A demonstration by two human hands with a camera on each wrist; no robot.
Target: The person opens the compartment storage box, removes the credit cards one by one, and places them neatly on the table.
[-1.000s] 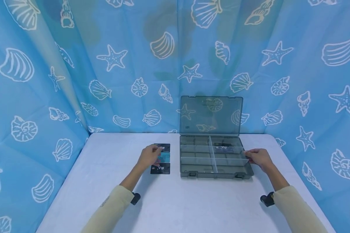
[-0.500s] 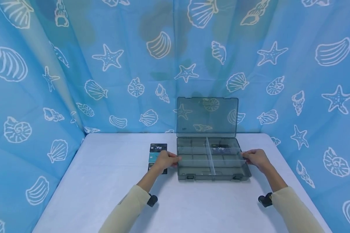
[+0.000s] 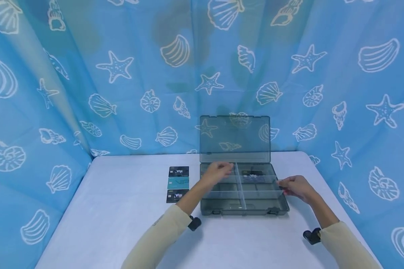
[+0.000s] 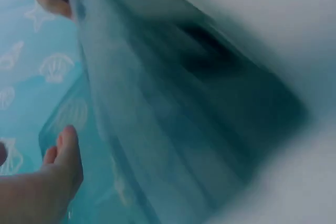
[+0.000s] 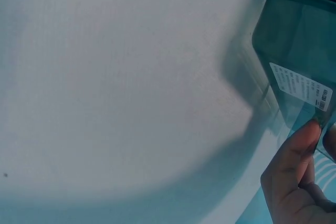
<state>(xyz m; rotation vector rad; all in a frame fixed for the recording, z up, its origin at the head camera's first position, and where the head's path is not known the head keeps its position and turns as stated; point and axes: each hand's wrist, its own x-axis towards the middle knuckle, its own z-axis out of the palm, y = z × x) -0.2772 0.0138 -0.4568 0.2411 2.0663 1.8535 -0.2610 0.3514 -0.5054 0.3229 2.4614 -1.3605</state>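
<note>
A grey see-through organizer box (image 3: 222,206) lies open on the white table (image 3: 128,209), its lid (image 3: 234,138) standing upright at the back. A black card (image 3: 252,175) lies in a back right compartment. My left hand (image 3: 219,170) reaches over the back left compartments with fingers stretched out and nothing in them; the left wrist view shows those fingers (image 4: 65,153) beside the blurred box (image 4: 184,103). My right hand (image 3: 294,185) pinches the box's right wall. In the right wrist view its thumb (image 5: 296,150) presses on the box (image 5: 294,40).
Three cards lie in a column left of the box: a black VIP card (image 3: 178,171), a teal card (image 3: 178,183) and another black VIP card (image 3: 175,195). A blue seashell curtain (image 3: 87,74) closes in the table on three sides.
My left hand left the cards, passed the box's left wall and now hovers over its back left compartments. My right hand stayed on the right wall.
</note>
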